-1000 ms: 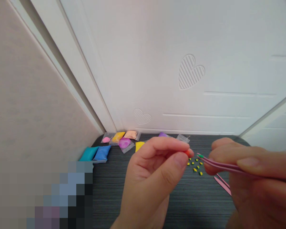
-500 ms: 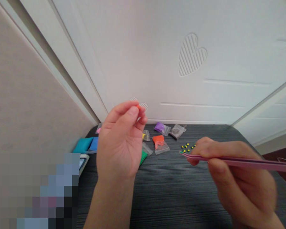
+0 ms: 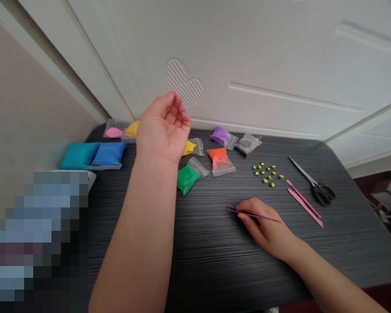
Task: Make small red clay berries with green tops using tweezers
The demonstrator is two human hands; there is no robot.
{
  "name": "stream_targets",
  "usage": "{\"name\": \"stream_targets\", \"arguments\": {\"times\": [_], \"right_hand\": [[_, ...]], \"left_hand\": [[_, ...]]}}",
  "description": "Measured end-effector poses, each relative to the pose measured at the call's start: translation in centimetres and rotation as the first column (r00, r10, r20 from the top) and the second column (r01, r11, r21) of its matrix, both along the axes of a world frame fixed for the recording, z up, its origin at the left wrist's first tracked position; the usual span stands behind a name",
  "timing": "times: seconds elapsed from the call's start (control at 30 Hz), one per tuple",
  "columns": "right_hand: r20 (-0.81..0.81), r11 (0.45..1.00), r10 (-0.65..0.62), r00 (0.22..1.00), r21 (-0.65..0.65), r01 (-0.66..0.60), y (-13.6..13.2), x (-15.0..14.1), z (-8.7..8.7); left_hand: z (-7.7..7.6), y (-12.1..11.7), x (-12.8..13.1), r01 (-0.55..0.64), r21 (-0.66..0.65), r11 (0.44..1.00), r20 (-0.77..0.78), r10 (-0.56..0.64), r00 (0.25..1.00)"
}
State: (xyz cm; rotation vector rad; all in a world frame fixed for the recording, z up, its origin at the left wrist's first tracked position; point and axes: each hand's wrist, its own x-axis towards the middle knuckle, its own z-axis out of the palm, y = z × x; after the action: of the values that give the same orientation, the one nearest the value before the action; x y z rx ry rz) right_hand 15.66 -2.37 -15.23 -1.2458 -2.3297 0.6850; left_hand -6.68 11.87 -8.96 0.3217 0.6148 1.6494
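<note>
Raised above the far part of the table, my left hand [image 3: 163, 126] is closed, thumb and forefinger pinching a small orange piece of clay [image 3: 174, 94] that barely shows. My right hand [image 3: 263, 226] rests low at the table's middle, its fingers round a pair of pink tweezers [image 3: 259, 215]. The tweezers' thin tips point left, just over the dark tabletop; I cannot tell whether anything is between them. Beyond that hand lie several tiny yellow-and-green pieces [image 3: 265, 181]. An open bag of orange clay [image 3: 218, 158] lies between the two hands, farther back.
Bags of green [image 3: 188, 179], yellow [image 3: 189, 148], purple [image 3: 219, 135] and grey clay [image 3: 246, 144] lie behind. Teal [image 3: 79, 155] and blue packets [image 3: 109, 154] sit left. Two pink modelling tools [image 3: 304, 208] and black-handled scissors [image 3: 319, 191] lie right. A white door [image 3: 215, 43] closes off the back.
My right hand has gone down to the table with the tweezers, away from the camera. My left hand has moved up and away, still pinching the orange piece. The view has tilted down.
</note>
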Motion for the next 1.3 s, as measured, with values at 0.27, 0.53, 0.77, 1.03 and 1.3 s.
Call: {"name": "stream_targets", "arguments": {"times": [0.27, 0.53, 0.77, 1.03, 1.3], "right_hand": [[0.027, 0.999, 0.050, 0.998, -0.014, -0.050, -0.2, 0.5, 0.2], [-0.003, 1.000, 0.012, 1.000, 0.004, -0.012, -0.3, 0.8, -0.3], [-0.087, 0.997, -0.074, 0.993, -0.044, 0.070, -0.7, 1.5, -0.3], [-0.086, 0.992, -0.128, 0.988, 0.006, 0.129, -0.4, 2.3, -0.2], [-0.095, 0.987, -0.145, 0.985, 0.062, 0.151, -0.2, 2.5, 0.2]], "left_hand": [[-1.4, 0.9, 1.2, -0.014, -0.022, 1.000, -0.030, 0.013, 0.999], [-0.5, 0.1, 2.2, 0.064, -0.005, 0.998, -0.081, -0.064, 0.995], [-1.9, -4.4, 5.1, 0.382, -0.006, 0.924, -0.453, -0.343, 0.823], [-5.6, -7.9, 4.5, 0.408, -0.139, 0.902, -0.383, -0.429, 0.818], [-5.1, -6.9, 1.0, 0.286, 0.014, 0.958, 0.087, -0.286, 0.954]]}}
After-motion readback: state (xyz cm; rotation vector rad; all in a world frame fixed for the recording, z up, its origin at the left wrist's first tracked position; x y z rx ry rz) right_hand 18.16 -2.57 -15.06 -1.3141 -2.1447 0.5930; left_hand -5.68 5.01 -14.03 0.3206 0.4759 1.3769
